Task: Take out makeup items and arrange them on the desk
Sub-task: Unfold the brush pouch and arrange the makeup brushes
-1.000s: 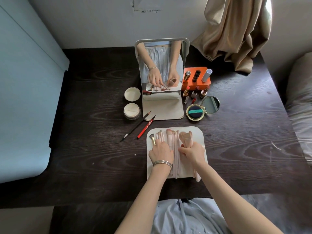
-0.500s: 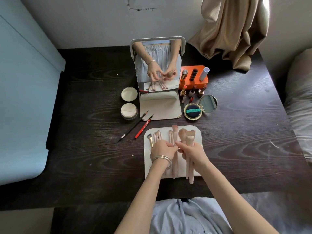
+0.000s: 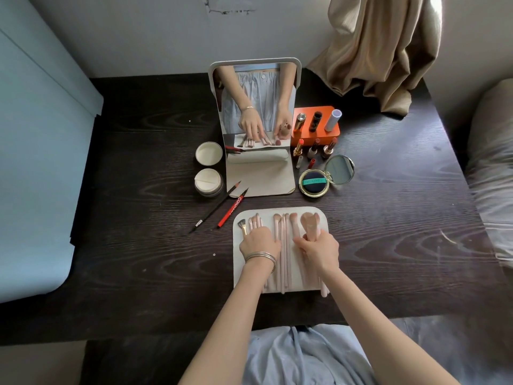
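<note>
Left hand [image 3: 259, 241] rests flat, fingers relaxed, on the pink brushes [image 3: 281, 245] lying on the white mat [image 3: 238, 270] (near desk edge). Right hand [image 3: 319, 250] grips the fluffy brushes [image 3: 310, 222] at the mat's right side. Farther back: pencils [image 3: 222, 208], compact [image 3: 315, 181], mirror [image 3: 256, 126].

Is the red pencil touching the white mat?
Apart. The head view shows dark desk between the red pencil and the mat.
</note>
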{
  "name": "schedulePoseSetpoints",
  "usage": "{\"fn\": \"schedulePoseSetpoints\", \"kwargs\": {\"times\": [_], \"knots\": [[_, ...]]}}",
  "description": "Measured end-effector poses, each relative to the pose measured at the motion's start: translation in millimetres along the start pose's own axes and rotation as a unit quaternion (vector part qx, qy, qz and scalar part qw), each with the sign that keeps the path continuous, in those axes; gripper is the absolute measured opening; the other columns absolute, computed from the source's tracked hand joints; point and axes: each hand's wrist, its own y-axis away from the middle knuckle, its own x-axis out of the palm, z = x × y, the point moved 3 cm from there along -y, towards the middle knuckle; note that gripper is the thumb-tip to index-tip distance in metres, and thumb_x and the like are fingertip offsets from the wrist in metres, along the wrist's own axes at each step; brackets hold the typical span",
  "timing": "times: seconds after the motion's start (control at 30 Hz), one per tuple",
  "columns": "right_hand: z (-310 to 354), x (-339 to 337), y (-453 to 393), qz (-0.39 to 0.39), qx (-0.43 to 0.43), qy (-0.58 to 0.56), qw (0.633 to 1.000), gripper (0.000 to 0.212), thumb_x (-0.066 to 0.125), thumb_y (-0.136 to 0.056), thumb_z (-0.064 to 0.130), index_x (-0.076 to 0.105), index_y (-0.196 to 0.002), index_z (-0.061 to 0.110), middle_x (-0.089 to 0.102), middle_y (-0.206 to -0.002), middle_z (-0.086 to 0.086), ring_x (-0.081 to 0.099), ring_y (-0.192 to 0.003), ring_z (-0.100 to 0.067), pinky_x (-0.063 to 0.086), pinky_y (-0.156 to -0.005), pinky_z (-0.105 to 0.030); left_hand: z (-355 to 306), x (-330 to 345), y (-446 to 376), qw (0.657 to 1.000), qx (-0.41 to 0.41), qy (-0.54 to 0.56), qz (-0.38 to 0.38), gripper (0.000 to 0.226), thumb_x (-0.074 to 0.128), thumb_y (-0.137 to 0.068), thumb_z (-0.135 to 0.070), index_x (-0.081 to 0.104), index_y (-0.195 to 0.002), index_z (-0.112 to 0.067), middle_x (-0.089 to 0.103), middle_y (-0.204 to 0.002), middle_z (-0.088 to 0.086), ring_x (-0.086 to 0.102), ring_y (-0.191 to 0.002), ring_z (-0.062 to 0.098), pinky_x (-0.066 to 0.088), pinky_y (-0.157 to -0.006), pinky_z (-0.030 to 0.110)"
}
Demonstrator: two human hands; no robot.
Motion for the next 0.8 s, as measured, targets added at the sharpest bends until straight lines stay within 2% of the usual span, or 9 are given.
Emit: {"fn": "schedulePoseSetpoints", "kwargs": {"times": [0.13,0.27,0.33,0.4,0.47,0.53,0.67,0.8], "knots": [[0.7,-1.5,3.2,0.006,-0.012,0.015,1.0,0.022,0.071,-0.073,0.025,0.056,-0.075,0.008,0.067,-0.081,-0.01,0.063,-0.078,-0.023,0.045,-0.063,-0.03,-5.5,-3.4,-2.4,1.0,0.021,-0.019,-0.005,0.022,0.05,-0.089,-0.024,0.066,-0.099,-0.013,0.064,-0.111,0.007,0.057,-0.109,0.028,0.05,-0.079,0.034],[1.5,-1.4,4.0,0.018,-0.026,0.082,0.996,0.021,0.068,-0.076,0.028,0.057,-0.076,0.01,0.066,-0.079,-0.008,0.061,-0.076,-0.022,0.04,-0.056,-0.027,-12.0,-3.2,-1.2,0.999,0.038,-0.032,-0.008,0.026,0.05,-0.09,-0.026,0.063,-0.107,-0.012,0.051,-0.133,0.008,0.052,-0.119,0.026,0.047,-0.083,0.032],[4.2,-1.1,2.7,0.016,-0.034,0.086,0.996,0.02,0.067,-0.077,0.027,0.059,-0.076,0.009,0.067,-0.078,-0.009,0.062,-0.075,-0.022,0.044,-0.061,-0.03,-9.6,-5.8,-0.8,1.0,0.019,-0.003,-0.008,0.023,0.051,-0.089,-0.025,0.065,-0.102,-0.012,0.056,-0.126,0.007,0.055,-0.112,0.026,0.047,-0.079,0.031],[5.8,-3.1,1.5,0.009,-0.03,0.055,0.998,0.018,0.068,-0.077,0.023,0.062,-0.078,0.006,0.068,-0.08,-0.01,0.063,-0.077,-0.022,0.046,-0.066,-0.031,-7.0,-8.1,-1.2,0.998,0.004,0.051,-0.024,0.02,0.052,-0.088,-0.027,0.066,-0.094,-0.015,0.064,-0.109,0.005,0.06,-0.1,0.024,0.049,-0.076,0.031],[5.3,-7.2,0.8,0.005,-0.02,0.028,0.999,0.018,0.07,-0.076,0.021,0.063,-0.081,0.004,0.068,-0.081,-0.01,0.064,-0.079,-0.022,0.046,-0.066,-0.03,-9.9,-8.8,1.7,0.992,0.01,0.125,-0.029,0.016,0.054,-0.087,-0.031,0.066,-0.087,-0.021,0.068,-0.099,0.001,0.062,-0.097,0.021,0.052,-0.077,0.031],[2.8,-11.5,1.3,0.0,-0.009,0.01,1.0,0.018,0.071,-0.074,0.021,0.063,-0.079,0.005,0.069,-0.081,-0.009,0.063,-0.077,-0.02,0.045,-0.064,-0.029,-18.3,-4.8,5.3,0.985,0.026,0.169,-0.005,0.014,0.06,-0.085,-0.033,0.068,-0.089,-0.023,0.071,-0.095,-0.001,0.064,-0.094,0.02,0.054,-0.08,0.031],[0.8,-21.3,3.7,-0.014,0.008,-0.022,1.0,0.012,0.068,-0.075,0.016,0.06,-0.073,0.006,0.063,-0.072,-0.005,0.055,-0.064,-0.013,0.042,-0.056,-0.025,-30.1,11.9,5.1,0.985,0.041,0.166,0.022,0.017,0.066,-0.083,-0.031,0.071,-0.091,-0.017,0.072,-0.093,0.002,0.066,-0.093,0.021,0.054,-0.083,0.03],[-0.9,-21.9,1.8,0.009,-0.001,0.002,1.0,0.014,0.069,-0.072,0.018,0.062,-0.071,0.006,0.066,-0.074,-0.008,0.059,-0.068,-0.016,0.043,-0.057,-0.025,-30.6,21.1,2.6,0.987,0.043,0.15,0.02,0.021,0.068,-0.082,-0.033,0.069,-0.094,-0.015,0.071,-0.095,0.004,0.066,-0.093,0.022,0.053,-0.081,0.029]]}}
